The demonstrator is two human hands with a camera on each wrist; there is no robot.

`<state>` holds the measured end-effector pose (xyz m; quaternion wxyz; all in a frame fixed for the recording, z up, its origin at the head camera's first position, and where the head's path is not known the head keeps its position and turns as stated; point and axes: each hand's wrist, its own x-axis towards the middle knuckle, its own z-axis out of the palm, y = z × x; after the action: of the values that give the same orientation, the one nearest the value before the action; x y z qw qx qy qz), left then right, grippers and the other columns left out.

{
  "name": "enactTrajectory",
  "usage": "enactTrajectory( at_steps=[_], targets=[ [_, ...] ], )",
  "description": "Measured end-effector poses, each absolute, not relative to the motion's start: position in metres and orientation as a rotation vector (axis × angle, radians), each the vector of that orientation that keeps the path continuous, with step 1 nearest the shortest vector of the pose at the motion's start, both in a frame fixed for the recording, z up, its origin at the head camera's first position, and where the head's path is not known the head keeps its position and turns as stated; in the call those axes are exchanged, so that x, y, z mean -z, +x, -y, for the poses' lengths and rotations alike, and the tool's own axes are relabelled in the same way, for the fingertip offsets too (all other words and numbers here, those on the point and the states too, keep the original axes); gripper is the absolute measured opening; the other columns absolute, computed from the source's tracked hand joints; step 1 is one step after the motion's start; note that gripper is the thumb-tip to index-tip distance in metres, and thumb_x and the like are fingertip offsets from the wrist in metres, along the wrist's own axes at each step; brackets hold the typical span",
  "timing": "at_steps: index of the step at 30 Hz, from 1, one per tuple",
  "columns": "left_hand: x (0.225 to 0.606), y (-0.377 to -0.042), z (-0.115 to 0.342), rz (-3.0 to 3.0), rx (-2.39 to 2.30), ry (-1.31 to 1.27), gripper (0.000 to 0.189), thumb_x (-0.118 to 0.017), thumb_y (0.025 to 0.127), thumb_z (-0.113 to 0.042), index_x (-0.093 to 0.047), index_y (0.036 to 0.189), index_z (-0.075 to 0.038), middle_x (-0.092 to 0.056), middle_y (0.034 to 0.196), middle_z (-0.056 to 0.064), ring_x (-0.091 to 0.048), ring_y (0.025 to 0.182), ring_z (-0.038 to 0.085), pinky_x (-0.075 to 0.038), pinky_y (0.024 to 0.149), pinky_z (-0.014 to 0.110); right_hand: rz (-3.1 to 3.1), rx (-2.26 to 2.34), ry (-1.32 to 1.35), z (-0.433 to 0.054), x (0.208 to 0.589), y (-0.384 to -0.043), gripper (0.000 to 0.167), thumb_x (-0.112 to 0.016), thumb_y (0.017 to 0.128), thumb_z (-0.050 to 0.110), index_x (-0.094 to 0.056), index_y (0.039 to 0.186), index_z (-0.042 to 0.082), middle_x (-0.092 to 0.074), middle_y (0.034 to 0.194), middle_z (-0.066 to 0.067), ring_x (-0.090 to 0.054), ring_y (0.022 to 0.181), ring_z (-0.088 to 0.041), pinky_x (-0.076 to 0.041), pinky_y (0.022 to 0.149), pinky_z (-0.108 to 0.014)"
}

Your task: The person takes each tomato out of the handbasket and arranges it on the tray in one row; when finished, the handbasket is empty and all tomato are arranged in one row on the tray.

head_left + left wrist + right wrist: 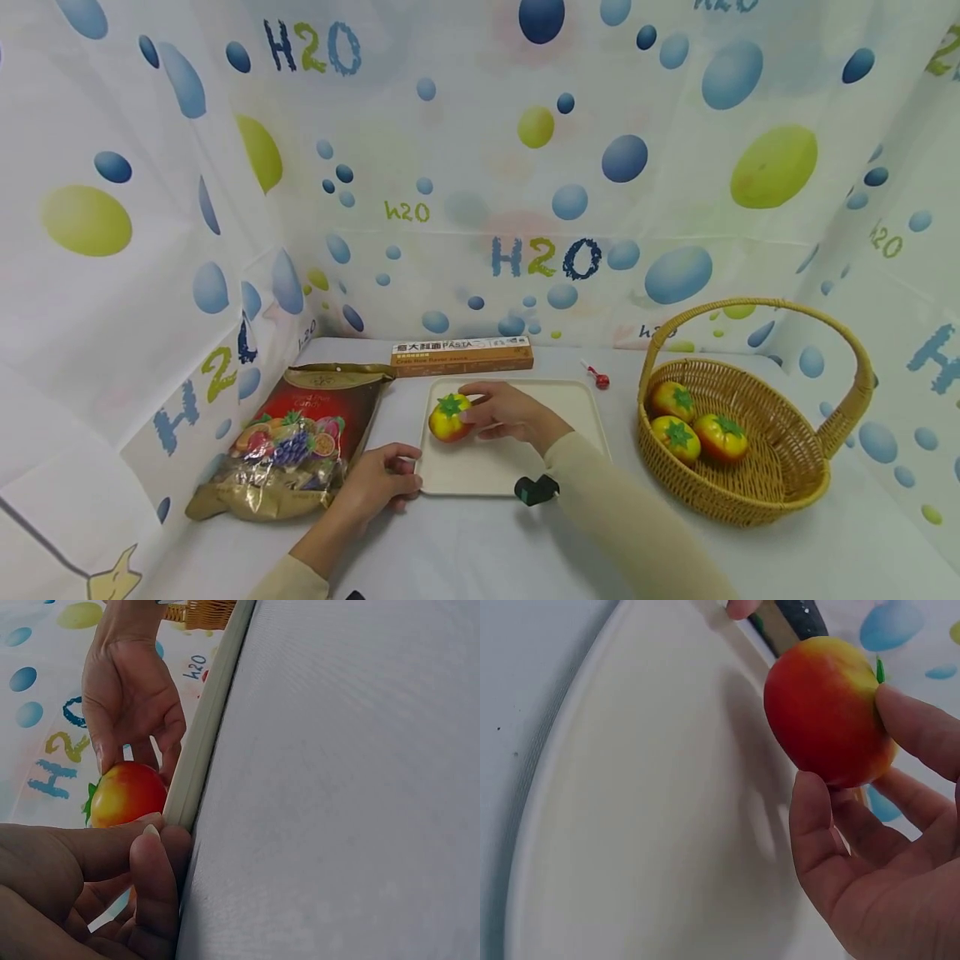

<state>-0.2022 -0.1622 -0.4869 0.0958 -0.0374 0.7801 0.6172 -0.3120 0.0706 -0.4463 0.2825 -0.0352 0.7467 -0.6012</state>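
Observation:
A yellow-and-red toy fruit point(448, 417) with a green leafy top sits on the left part of a cream tray point(525, 467). My right hand point(495, 414) reaches in from the right and grips it, thumb and fingers curled round its side. The right wrist view shows the fruit point(825, 712) close up, just above the tray's surface point(652, 825). My left hand point(386, 483) rests on the table at the tray's front left corner. In the left wrist view its thumb and forefinger pinch the tray's rim point(202, 735).
A wicker basket point(787, 492) with a tall handle stands at the right and holds three more toy fruits point(693, 429). A candy bag point(296, 442) lies left of the tray. Behind the tray are a pasta box point(461, 356) and a red lollipop point(600, 381). Printed curtains close off three sides.

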Motion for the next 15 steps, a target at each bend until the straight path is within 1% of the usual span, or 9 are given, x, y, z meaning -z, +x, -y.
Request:
enactTrajectory(
  at_steps=[3,9,15],
  targets=[
    [0.487,-0.202,0.163,-2.305,-1.832,-0.108,0.042,-0.078,0.082,0.006,-0.065,0.121,0.005,-0.058,0.089,0.008,-0.064,0.066,0.018,-0.054,0.048,0.027,-1.996,1.593,-0.109,-0.067,0.447,-0.311,0.051,-0.078,0.090,0.015,-0.061,0.138,0.014,-0.061,0.128,-0.012,-0.065,0.098,-0.027,-0.061,0.085,-0.036],
    [0.486,-0.201,0.163,-2.300,-1.834,-0.103,0.041,-0.078,0.082,0.005,-0.065,0.121,0.005,-0.059,0.089,0.008,-0.064,0.067,0.017,-0.055,0.049,0.028,-1.984,1.574,-0.144,-0.061,0.448,-0.310,0.046,-0.077,0.090,0.012,-0.064,0.134,0.013,-0.064,0.125,-0.011,-0.064,0.090,-0.025,-0.060,0.079,-0.033],
    [0.486,-0.202,0.163,-2.311,-1.815,-0.142,0.039,-0.079,0.082,0.005,-0.067,0.119,0.002,-0.059,0.089,0.009,-0.064,0.067,0.017,-0.055,0.050,0.027,-1.985,1.560,-0.158,-0.057,0.451,-0.311,0.047,-0.076,0.090,0.013,-0.064,0.135,0.014,-0.064,0.125,-0.011,-0.065,0.091,-0.025,-0.060,0.079,-0.034]
  ],
)
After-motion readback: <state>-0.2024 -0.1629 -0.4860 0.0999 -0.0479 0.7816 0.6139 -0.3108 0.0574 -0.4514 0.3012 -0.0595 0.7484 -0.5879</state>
